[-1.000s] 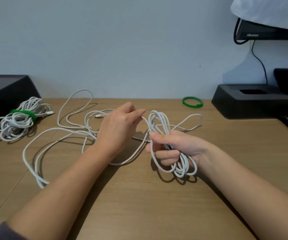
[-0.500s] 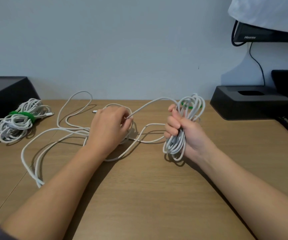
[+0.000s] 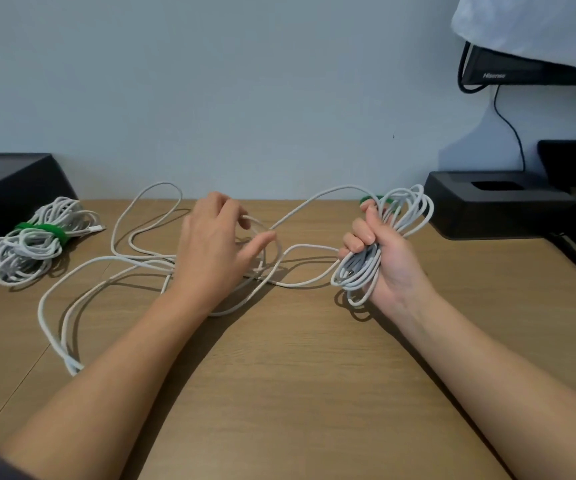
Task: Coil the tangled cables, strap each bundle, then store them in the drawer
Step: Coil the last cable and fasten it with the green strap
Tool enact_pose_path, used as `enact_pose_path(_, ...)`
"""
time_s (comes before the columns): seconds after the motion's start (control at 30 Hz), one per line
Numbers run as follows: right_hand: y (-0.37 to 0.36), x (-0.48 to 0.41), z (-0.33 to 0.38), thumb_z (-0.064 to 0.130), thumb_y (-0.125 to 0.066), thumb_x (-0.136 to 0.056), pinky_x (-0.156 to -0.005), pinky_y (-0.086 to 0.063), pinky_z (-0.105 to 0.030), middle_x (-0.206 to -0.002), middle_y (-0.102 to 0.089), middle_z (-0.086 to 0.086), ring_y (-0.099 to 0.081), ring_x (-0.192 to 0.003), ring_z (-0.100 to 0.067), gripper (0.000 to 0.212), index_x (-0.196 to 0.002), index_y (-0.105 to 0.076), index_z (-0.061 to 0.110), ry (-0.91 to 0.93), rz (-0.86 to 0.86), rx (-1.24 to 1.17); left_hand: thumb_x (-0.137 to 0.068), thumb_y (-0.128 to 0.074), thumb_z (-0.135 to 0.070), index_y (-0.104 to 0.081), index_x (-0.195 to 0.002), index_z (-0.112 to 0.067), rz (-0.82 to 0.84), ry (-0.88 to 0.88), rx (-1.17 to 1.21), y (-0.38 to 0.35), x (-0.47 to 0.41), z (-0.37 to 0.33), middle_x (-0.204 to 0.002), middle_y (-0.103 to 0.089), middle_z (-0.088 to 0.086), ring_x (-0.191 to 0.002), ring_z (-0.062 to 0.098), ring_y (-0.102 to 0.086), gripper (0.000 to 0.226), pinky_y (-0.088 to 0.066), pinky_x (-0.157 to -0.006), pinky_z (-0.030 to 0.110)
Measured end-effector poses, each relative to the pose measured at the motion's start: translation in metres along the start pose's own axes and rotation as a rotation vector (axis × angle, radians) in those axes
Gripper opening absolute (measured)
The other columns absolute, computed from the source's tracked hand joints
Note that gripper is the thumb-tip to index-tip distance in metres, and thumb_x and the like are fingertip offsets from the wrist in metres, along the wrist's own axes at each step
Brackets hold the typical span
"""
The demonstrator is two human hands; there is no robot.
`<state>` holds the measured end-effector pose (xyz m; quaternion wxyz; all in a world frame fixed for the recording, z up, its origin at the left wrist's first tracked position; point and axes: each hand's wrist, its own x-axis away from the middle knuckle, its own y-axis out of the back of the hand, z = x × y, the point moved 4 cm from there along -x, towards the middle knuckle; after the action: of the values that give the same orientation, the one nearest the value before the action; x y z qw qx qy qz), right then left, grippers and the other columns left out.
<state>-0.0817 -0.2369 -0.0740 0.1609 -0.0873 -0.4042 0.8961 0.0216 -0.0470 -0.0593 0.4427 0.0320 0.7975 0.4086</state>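
Two white cable lots. Finished bundle with green strap (image 3: 27, 247): well left of the half-wound white coil (image 3: 408, 216). Coil: gripped in the right hand (image 3: 388, 258). Loose white cable (image 3: 72, 367): sprawls left of the coil, under the left hand (image 3: 210, 251), fingers half-curled, grasp not discernible. Step: coiling. Next, probably: gather slack, add a loop; a green strap ring (image 3: 369, 199) shows just behind the coil.

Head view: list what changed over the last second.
The right hand carried its coil right and away, grip unchanged, stretching the cable between the hands. The left hand drew back leftward and loosened its pinch on the cable; its fingers are now spread. The strapped bundle and the loops on the table stayed put.
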Motion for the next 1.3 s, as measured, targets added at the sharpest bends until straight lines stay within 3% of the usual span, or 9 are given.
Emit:
enact_pose_path(0.23,0.001,0.004,0.001,0.027,-0.052,-0.096,-0.068,-0.050,-0.027,-0.065,-0.055,0.001,-0.057,-0.062,-0.014,0.020,-0.082,-0.058,0.015,-0.067,-0.007,0.182,-0.097,-0.048,-0.037,-0.065,-0.082,-0.014,0.017,-0.246,0.214,-0.001,0.004,-0.017,-0.074,-0.059,-0.005,-0.073,0.015,-0.053,0.032,-0.035,-0.073,0.032)
enact_pose_path(0.47,-0.008,0.005,-0.008,0.018,-0.047,-0.095,-0.107,-0.044,-0.047,-0.130,-0.063,-0.017,-0.058,-0.124,-0.028,0.016,-0.107,-0.055,0.011,-0.167,0.076,0.215,-0.097,-0.053,-0.023,-0.068,-0.087,-0.004,0.127,-0.402,0.446,0.002,0.006,-0.034,-0.076,-0.058,-0.008,-0.067,0.009,-0.055,0.026,-0.046,-0.063,0.025)
enact_pose_path(0.57,-0.010,0.005,-0.006,0.021,-0.045,-0.094,-0.112,-0.038,-0.050,-0.132,-0.061,-0.018,-0.057,-0.126,-0.031,0.015,-0.104,-0.050,0.012,-0.158,0.152,0.152,-0.096,-0.052,-0.029,-0.067,-0.082,-0.009,0.207,-0.432,0.396,0.002,0.006,-0.036,-0.068,-0.057,-0.008,-0.063,0.006,-0.051,0.029,-0.039,-0.067,0.013)
enact_pose_path(0.67,-0.010,0.006,-0.002,0.018,-0.034,-0.104,-0.110,-0.040,-0.048,-0.126,-0.066,-0.017,-0.060,-0.122,-0.031,0.023,-0.103,-0.056,0.010,-0.066,0.106,0.137,-0.098,-0.045,-0.040,-0.056,-0.064,-0.017,0.263,-0.430,0.231,-0.002,0.006,-0.025,-0.058,-0.047,-0.008,-0.061,0.009,-0.044,0.042,-0.037,-0.077,0.025)
enact_pose_path(0.77,-0.009,0.005,0.001,0.017,-0.033,-0.106,-0.107,-0.042,-0.050,-0.119,-0.068,-0.019,-0.064,-0.115,-0.031,0.040,-0.088,-0.069,0.012,0.002,0.065,0.145,-0.094,-0.044,-0.048,-0.061,-0.065,-0.026,0.241,-0.375,0.063,-0.007,0.005,-0.012,-0.071,-0.054,-0.014,-0.077,0.009,-0.048,0.040,-0.037,-0.082,0.036)
enact_pose_path(0.87,-0.008,0.005,0.001,0.015,-0.035,-0.105,-0.103,-0.046,-0.050,-0.113,-0.071,-0.018,-0.067,-0.110,-0.031,0.035,-0.089,-0.066,0.011,0.038,0.012,0.214,-0.082,-0.059,-0.042,-0.069,-0.101,-0.028,0.283,-0.180,0.057,-0.013,0.003,0.001,-0.111,-0.059,-0.007,-0.107,0.015,-0.049,0.026,-0.041,-0.093,0.042)
enact_pose_path(1.0,-0.007,0.006,0.004,0.016,-0.036,-0.104,-0.100,-0.050,-0.047,-0.110,-0.072,-0.017,-0.068,-0.107,-0.030,0.027,-0.097,-0.062,0.010,0.069,-0.013,0.224,-0.080,-0.069,-0.038,-0.044,-0.139,-0.026,0.423,0.092,0.038,-0.021,0.005,0.014,-0.139,-0.050,-0.003,-0.131,0.019,-0.042,0.066,-0.036,-0.107,0.042)
enact_pose_path(1.2,0.000,0.003,0.012,0.020,-0.038,-0.105,-0.096,-0.054,-0.044,-0.111,-0.072,-0.016,-0.069,-0.105,-0.028,0.021,-0.115,-0.052,0.009,0.139,-0.080,0.145,-0.084,-0.059,-0.028,-0.049,-0.138,-0.018,0.419,0.213,-0.057,-0.021,0.004,0.029,-0.156,-0.030,0.011,-0.147,0.024,-0.016,0.055,-0.016,-0.120,0.041)
enact_pose_path(1.3,0.001,0.004,0.013,0.020,-0.040,-0.104,-0.092,-0.056,-0.042,-0.108,-0.073,-0.016,-0.070,-0.102,-0.028,0.022,-0.119,-0.052,0.008,0.144,-0.100,0.145,-0.088,-0.055,-0.018,-0.069,-0.105,-0.018,0.313,0.190,-0.054,-0.016,0.003,0.031,-0.141,-0.048,0.007,-0.138,0.021,-0.031,0.022,-0.026,-0.110,0.040)
